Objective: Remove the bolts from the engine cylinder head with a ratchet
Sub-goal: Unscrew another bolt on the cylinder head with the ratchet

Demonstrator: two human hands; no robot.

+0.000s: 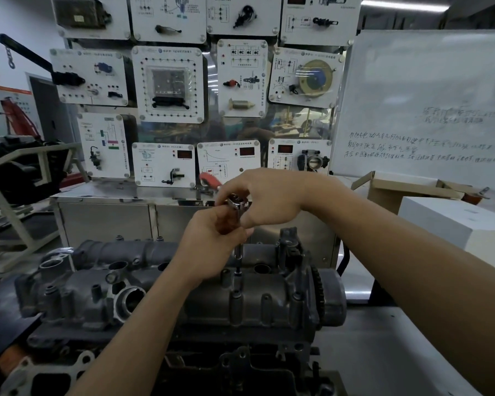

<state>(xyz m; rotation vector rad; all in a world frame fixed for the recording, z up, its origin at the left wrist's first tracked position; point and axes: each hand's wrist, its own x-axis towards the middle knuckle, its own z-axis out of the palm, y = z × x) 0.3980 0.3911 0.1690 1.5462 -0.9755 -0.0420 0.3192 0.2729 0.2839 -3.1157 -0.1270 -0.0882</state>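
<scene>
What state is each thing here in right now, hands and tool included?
Ratchet: upright, extension tip down on the cylinder head.
Left hand: grips the ratchet below its top.
Right hand: fingers curled round the ratchet's top.
Cardboard box: flaps open.
Whiteboard: written on.

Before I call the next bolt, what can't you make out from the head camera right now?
1. Bolt under the slim dark steel extension: head view, the tool tip covers it.
2. Chrome ratchet: head view, left hand and right hand wrap it; handle mostly hidden.
3. Dark grey metal engine cylinder head: head view, near side cut off by the bottom edge.
4. White board's handwriting: head view, blurred.
</scene>
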